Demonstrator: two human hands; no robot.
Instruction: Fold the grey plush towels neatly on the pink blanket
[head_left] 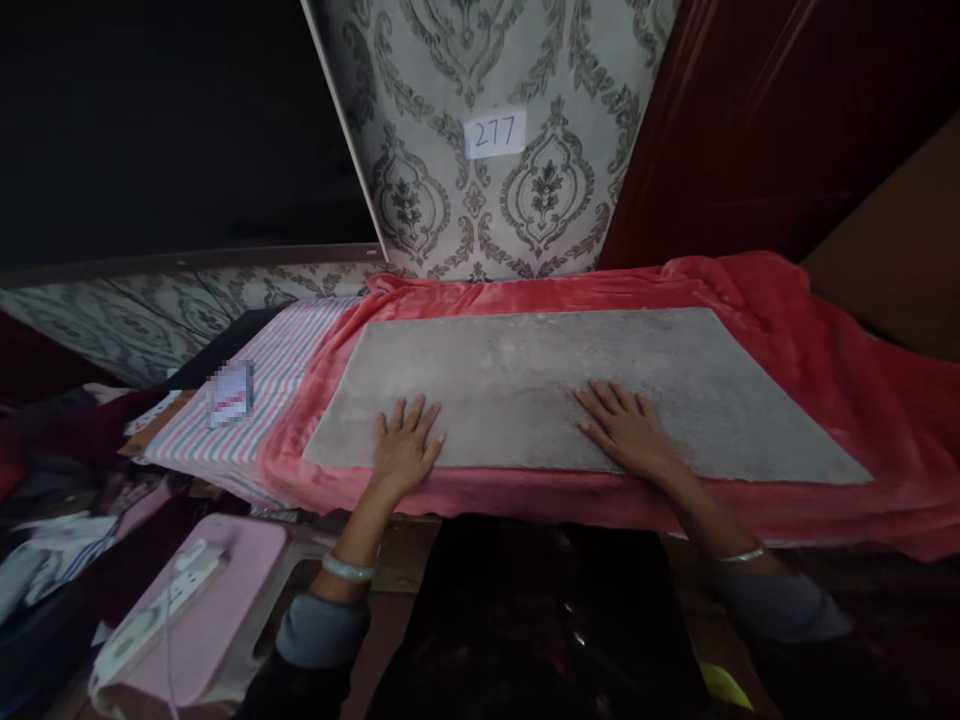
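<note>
A grey rectangular mat [510,390] with a short, plush-looking surface lies flat on a red blanket [817,370]. My left hand [405,445] rests palm down near the mat's front left part, its fingers spread. Farther right, my right hand [626,430] also lies flat on the mat with fingers apart, pointing up and to the left. Neither hand grips anything. Darker brushed streaks show on the mat around my right hand.
A striped cloth [277,370] extends left of the blanket, with a small blurred box [231,393] on it. A pink stool [225,620] holds a white power strip [161,610]. Behind stand a large dark screen [172,130] and a patterned wall bearing a paper marked 277 [495,133].
</note>
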